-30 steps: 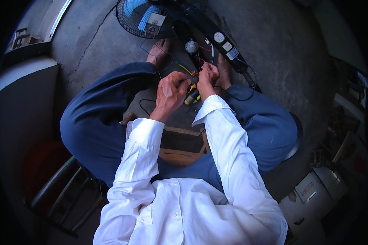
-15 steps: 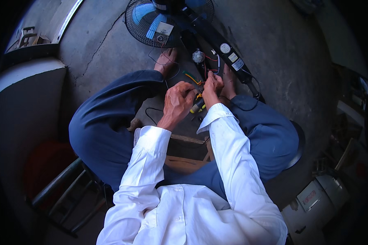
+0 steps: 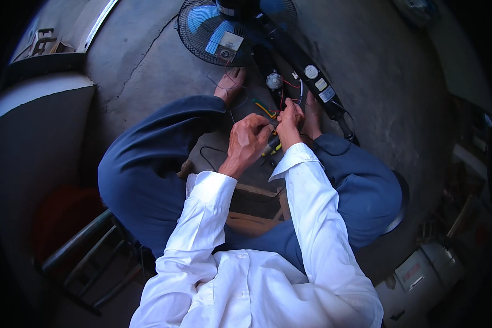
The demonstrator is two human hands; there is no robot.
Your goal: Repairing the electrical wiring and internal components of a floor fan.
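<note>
My left hand (image 3: 247, 141) is closed in a pinch, thumb against fingers, its tips almost meeting my right hand. Whatever it pinches is too small to make out. Thin red wires (image 3: 292, 85) lead down to my right hand (image 3: 290, 117), whose closed fingers grip one of them. They come from near a silver round part (image 3: 274, 81) on a black fan base piece. Just beyond my hands lies a green and yellow strip-like thing (image 3: 264, 108), its kind unclear. Beneath them, partly covered, is a tool with yellow-and-black handles (image 3: 270, 146).
A fan (image 3: 202, 33) with blue blades and black grille lies ahead, a small box with a dial (image 3: 226, 53) on it. The black fan pole (image 3: 306, 68) slants down toward my right foot. A wooden frame (image 3: 257, 221) sits between my legs; a chair (image 3: 87, 257) stands left.
The view has shifted, so the fan and floor things sit farther right. My hands have drawn slightly closer together, both still closed.
</note>
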